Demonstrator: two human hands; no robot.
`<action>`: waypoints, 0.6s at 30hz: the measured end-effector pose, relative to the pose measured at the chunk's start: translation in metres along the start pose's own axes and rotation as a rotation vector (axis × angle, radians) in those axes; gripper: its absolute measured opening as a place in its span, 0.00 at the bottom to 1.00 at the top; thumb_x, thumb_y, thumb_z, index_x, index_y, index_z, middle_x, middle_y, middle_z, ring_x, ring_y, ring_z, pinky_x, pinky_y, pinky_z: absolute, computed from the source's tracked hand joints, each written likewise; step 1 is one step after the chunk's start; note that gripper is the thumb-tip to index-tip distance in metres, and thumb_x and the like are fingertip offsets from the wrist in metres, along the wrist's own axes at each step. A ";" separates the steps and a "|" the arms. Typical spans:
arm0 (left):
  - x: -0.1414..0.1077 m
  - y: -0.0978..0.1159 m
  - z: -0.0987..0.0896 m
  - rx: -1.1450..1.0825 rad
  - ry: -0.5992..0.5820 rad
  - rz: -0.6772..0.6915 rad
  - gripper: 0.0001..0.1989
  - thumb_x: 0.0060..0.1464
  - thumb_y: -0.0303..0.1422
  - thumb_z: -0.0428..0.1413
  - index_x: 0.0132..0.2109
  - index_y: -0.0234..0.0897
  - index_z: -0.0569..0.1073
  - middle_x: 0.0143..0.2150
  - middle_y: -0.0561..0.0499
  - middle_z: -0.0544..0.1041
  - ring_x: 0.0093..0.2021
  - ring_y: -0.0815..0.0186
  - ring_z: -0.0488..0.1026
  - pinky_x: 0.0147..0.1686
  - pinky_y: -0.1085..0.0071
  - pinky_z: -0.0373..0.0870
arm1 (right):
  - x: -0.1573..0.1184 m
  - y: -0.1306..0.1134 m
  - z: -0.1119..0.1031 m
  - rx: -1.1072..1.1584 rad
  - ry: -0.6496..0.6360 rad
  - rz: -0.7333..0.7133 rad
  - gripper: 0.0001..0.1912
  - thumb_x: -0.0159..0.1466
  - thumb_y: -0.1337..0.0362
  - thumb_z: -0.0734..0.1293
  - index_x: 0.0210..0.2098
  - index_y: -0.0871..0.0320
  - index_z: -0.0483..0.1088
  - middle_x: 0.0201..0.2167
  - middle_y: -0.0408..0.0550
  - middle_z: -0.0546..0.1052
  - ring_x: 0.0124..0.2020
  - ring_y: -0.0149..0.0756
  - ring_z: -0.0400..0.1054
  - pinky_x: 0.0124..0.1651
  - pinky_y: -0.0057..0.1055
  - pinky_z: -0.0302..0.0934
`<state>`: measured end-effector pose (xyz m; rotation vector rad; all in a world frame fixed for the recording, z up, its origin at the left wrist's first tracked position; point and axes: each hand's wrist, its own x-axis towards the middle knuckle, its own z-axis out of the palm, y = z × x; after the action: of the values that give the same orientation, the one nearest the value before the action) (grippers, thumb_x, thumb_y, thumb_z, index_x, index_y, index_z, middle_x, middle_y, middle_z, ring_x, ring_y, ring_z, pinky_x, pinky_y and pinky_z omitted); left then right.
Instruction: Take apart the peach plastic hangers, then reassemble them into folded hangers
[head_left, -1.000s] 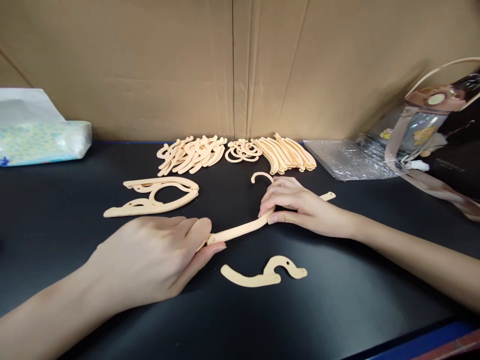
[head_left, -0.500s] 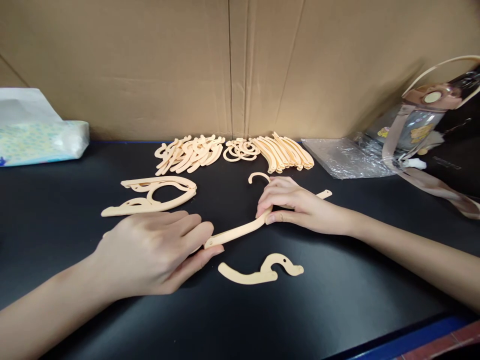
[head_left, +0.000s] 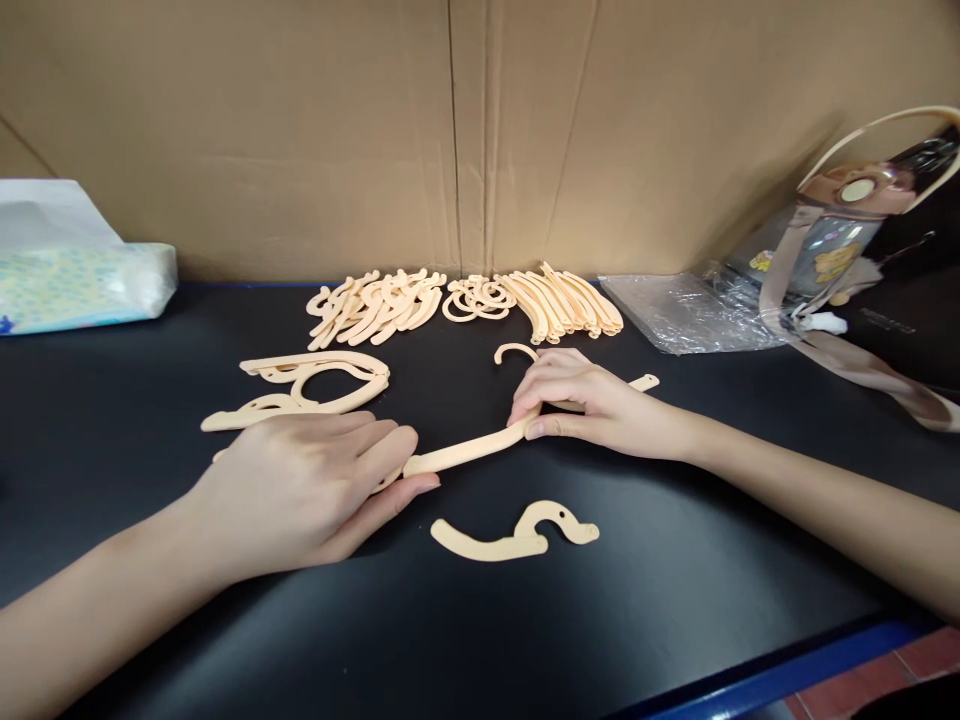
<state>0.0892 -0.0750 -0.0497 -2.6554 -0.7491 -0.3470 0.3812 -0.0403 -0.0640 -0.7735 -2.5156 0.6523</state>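
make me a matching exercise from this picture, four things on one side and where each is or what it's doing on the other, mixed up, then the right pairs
Things
1. left hand
2. small hooks
3. tissue pack
4. bottle

Places and states
A. at the far right, with a strap
B. heaped between two piles of pale pieces
C. at the far left, a white sheet showing on top
D. gripping one end of a pale strip

Right pairs: 1-D, 2-B, 3-C, 4-A
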 end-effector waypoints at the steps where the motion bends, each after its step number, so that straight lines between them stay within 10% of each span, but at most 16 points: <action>1: 0.000 -0.001 0.001 -0.010 -0.001 0.002 0.18 0.69 0.37 0.44 0.28 0.40 0.63 0.23 0.56 0.67 0.23 0.66 0.64 0.24 0.65 0.54 | 0.000 0.000 0.000 0.004 0.007 -0.002 0.09 0.69 0.58 0.66 0.39 0.55 0.75 0.39 0.45 0.79 0.45 0.36 0.67 0.57 0.38 0.51; 12: 0.006 0.008 -0.004 -0.401 -0.104 0.063 0.11 0.54 0.24 0.44 0.28 0.40 0.65 0.26 0.49 0.69 0.28 0.62 0.62 0.27 0.63 0.60 | -0.003 0.003 0.003 0.082 0.081 -0.001 0.08 0.62 0.62 0.73 0.41 0.54 0.76 0.42 0.48 0.77 0.48 0.38 0.67 0.54 0.38 0.60; 18: 0.004 0.015 0.002 -0.324 -0.039 0.066 0.12 0.57 0.24 0.44 0.41 0.40 0.70 0.54 0.47 0.76 0.58 0.54 0.65 0.59 0.51 0.54 | -0.004 0.003 0.003 0.066 0.082 0.015 0.09 0.61 0.61 0.73 0.42 0.53 0.75 0.44 0.48 0.76 0.50 0.39 0.67 0.55 0.40 0.62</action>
<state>0.1015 -0.0844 -0.0541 -2.9904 -0.6627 -0.4324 0.3837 -0.0414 -0.0687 -0.7801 -2.4043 0.6907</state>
